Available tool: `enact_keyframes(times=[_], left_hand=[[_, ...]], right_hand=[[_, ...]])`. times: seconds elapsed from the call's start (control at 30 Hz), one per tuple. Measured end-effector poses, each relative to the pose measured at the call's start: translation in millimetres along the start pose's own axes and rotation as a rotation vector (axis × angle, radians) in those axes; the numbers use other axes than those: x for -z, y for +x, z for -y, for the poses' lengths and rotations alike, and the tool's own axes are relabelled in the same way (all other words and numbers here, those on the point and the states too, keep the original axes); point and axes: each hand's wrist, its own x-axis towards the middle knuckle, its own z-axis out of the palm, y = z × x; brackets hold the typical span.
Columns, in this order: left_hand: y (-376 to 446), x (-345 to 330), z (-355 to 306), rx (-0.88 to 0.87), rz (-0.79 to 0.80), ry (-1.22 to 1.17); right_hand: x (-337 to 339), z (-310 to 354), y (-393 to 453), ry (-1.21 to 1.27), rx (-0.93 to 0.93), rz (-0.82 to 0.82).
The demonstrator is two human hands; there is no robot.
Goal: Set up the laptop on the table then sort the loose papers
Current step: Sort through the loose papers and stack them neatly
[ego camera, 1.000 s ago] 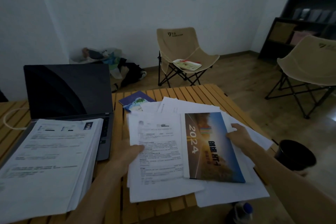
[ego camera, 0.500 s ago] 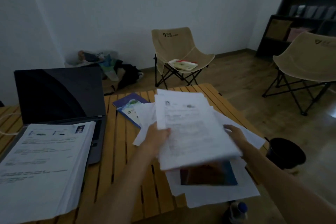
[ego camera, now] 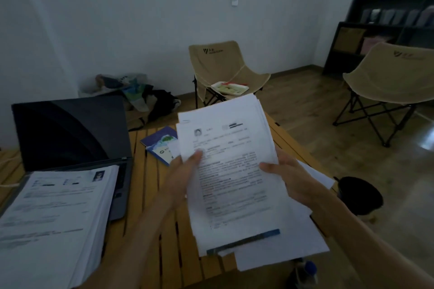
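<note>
Now that both hands, left hand [ego camera: 182,175] and right hand [ego camera: 290,177], are gripping the white printed sheaf of papers [ego camera: 229,171] clear of the slatted wooden table [ego camera: 150,206], I'm squaring it for sorting.

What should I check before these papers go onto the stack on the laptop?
1. Both hands gripping the papers: ok, left hand on the left edge, right hand on the right edge.
2. Sheets squared up: not ok, the edges fan out at the top and bottom.
3. Nothing else caught in the bundle: not ok, a blue-edged booklet shows at the bottom.
4. Stack ready to receive: ok, it lies flat over the laptop keyboard.
5. Same kind of document: cannot tell, both top sheets carry a small photo but the text is blurred.
6. Table cleared of papers: not ok, loose sheets lie under the bundle.
</note>
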Motion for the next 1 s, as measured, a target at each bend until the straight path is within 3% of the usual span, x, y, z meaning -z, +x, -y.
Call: enact_keyframes(times=[0.1, 0.23, 0.43, 0.63, 0.8, 0.9, 1.0], left_hand=[[-31.8, 16.2, -59.4, -0.235, -0.048, -0.111], [-69.2, 46.9, -91.4, -0.456, -0.074, 0.108], [-96.8, 86.1, -76.0, -0.401, -0.094, 0.112], [-102.5, 96.1, -79.3, -0.369, -0.100, 0.093], [-100.0, 95.3, -80.9, -0.416, -0.129, 0.109], [-96.4, 103.7, -59.8, -0.304, -0.092, 0.114], [-91.3, 104.8, -43.4, -0.256, -0.083, 0.092]], right_hand=[[-33.5, 28.6, -2.3, 0.030, 0.117, 0.019], [-88.2, 43.3, -8.1, -0.026, 0.230, 0.022], [-130.2, 2.3, -14.5, -0.083, 0.188, -0.093], [-144.5, -16.3, -14.2, -0.075, 0.045, -0.004], [-151.1, -20.7, -8.3, -0.067, 0.056, -0.055], [-150.7, -43.4, -10.3, -0.131, -0.076, 0.043], [-157.3, -59.9, -7.3, -0.170, -0.166, -0.078]])
